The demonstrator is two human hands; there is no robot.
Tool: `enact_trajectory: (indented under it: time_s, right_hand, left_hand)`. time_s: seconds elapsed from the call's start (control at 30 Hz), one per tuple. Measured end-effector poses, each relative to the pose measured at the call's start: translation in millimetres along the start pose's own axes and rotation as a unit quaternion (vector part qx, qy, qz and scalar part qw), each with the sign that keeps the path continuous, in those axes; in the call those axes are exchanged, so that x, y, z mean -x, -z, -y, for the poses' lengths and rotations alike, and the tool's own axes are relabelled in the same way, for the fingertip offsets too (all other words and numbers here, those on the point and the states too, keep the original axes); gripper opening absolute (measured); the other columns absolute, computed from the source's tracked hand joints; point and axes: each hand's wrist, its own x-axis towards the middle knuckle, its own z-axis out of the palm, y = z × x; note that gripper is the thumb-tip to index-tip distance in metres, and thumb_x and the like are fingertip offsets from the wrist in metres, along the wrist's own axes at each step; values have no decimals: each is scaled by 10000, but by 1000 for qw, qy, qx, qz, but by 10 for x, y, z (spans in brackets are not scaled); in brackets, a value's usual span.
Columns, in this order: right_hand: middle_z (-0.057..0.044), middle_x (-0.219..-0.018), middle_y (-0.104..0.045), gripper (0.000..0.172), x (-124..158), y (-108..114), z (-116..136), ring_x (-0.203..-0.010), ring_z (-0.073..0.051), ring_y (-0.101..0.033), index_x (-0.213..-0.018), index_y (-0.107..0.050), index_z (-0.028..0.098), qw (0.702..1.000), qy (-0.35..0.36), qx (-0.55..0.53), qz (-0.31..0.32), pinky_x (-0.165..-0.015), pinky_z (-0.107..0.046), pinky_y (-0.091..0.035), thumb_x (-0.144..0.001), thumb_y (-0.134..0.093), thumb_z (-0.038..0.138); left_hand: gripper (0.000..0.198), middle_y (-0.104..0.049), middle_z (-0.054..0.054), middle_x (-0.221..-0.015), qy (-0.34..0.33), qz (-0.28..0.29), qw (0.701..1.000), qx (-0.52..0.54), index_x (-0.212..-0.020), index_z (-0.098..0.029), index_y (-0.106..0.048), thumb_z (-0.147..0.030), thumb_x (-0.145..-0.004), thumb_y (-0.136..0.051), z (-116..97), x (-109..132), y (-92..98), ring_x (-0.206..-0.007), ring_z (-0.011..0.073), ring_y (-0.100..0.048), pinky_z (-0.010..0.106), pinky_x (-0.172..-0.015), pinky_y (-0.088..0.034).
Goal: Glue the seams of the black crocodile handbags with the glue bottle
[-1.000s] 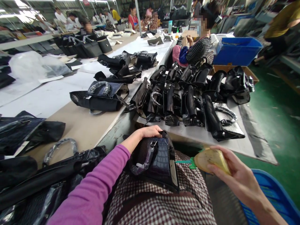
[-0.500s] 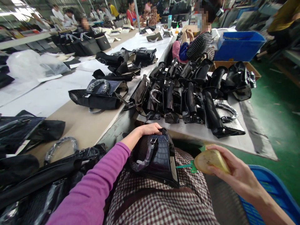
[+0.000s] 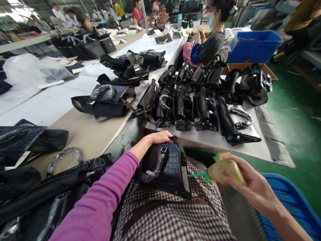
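Observation:
On my lap, over a checked apron (image 3: 160,219), rests a black crocodile-patterned handbag (image 3: 173,167) with a plastic-wrapped handle. My left hand (image 3: 162,137) grips the bag's top edge; its fingertips are hidden behind the black material. A yellowish squeeze bottle (image 3: 223,171) lies sideways in my right hand (image 3: 247,177), fingers wrapped round it. Its thin green nozzle (image 3: 197,175) points left, the tip at the pale strip (image 3: 185,180) along the bag's side edge. Whether anything comes out of the tip is too small to tell.
Several similar black bags (image 3: 182,100) stand on the table ahead, and others (image 3: 105,100) lie on the long table to the left. A blue basket (image 3: 283,201) sits at my right. Beyond the bags are a seated co-worker (image 3: 210,47) and a blue bin (image 3: 255,47).
Both hands, the handbag and the bottle hold nearly the same positions. The whole view has shifted slightly, with the surroundings a little further left and up.

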Motion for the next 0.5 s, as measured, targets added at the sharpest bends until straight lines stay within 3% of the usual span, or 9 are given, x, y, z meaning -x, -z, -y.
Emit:
enact_trajectory:
  time_s: [0.17, 0.37, 0.5]
  right_hand:
    - [-77, -1248, -666, 497, -56, -41, -12, -1049, -321, -675, -1288, -587, 256, 1000, 22, -6, -20, -845, -305, -572, -864, -764, 447]
    - [-89, -1160, -695, 506, 79, 68, -24, -995, -332, -688, -1268, -618, 242, 996, -46, -25, 70, -851, -387, -585, -851, -759, 494]
    - [-91, -1141, -702, 493, 177, 39, 43, -1037, -337, -663, -1210, -663, 232, 996, -67, -41, 50, -860, -381, -569, -815, -776, 505]
  left_hand:
    - [142, -652, -14, -595, -1, -2, 1000, -3, -702, -102, -733, -197, -596, -739, -13, 9, -12, -471, 83, -502, 186, -463, -356]
    - [132, -659, -11, -595, 4, -4, 1000, 2, -694, -100, -736, -192, -599, -743, -17, 10, -5, -471, 89, -515, 190, -464, -375]
    - [101, -653, -11, -583, 7, -2, 1000, 7, -677, -103, -724, -165, -598, -719, -40, 17, -24, -459, 85, -505, 180, -444, -364]
